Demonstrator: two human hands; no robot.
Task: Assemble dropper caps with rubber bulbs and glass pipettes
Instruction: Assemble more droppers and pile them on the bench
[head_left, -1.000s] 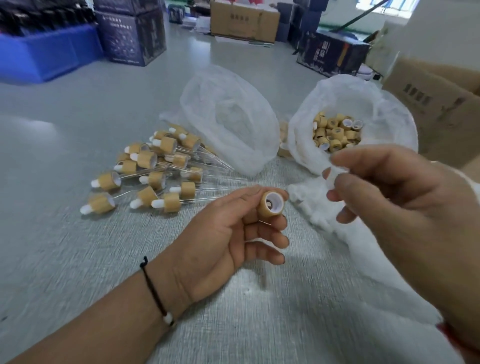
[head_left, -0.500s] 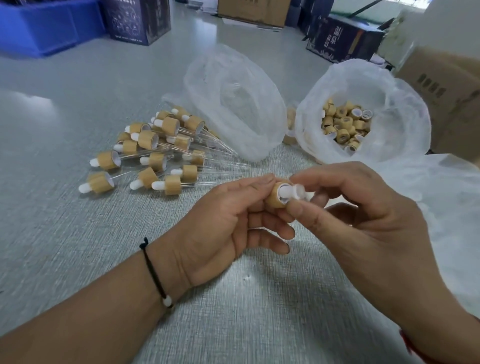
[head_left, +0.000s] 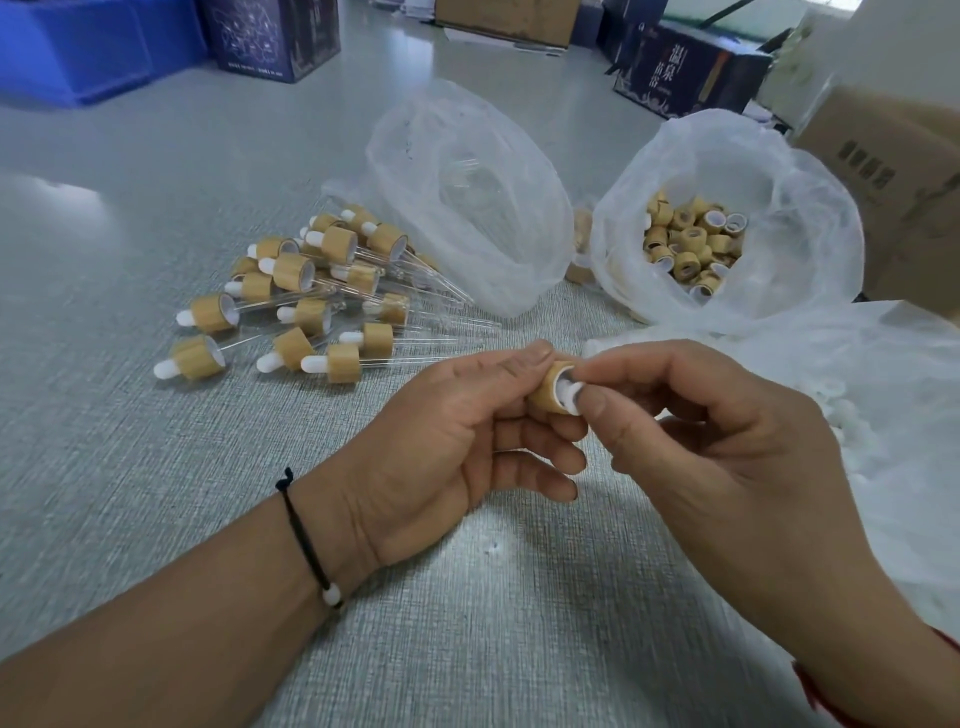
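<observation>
My left hand (head_left: 452, 436) pinches a bamboo-coloured dropper cap (head_left: 550, 392) between thumb and fingers, its open white inside turned to the right. My right hand (head_left: 727, 457) pinches a white rubber bulb (head_left: 571, 395) and presses it into the cap's opening; most of the bulb is hidden by fingertips. A pile of finished droppers (head_left: 311, 301) with white bulbs and glass pipettes lies on the grey table to the left. A clear bag (head_left: 810, 249) at the back right holds several loose caps (head_left: 691, 244).
A second clear plastic bag (head_left: 467, 197) with glass pipettes lies behind the finished pile. White bulbs (head_left: 852, 447) sit in plastic at the right. Cardboard boxes (head_left: 904, 171) stand at the far right, dark printed boxes (head_left: 275, 36) and a blue crate (head_left: 78, 47) at the back.
My right hand came down from the bag with a white bulb and has brought it to the cap in my left hand, pushing it further in than half a second ago.
</observation>
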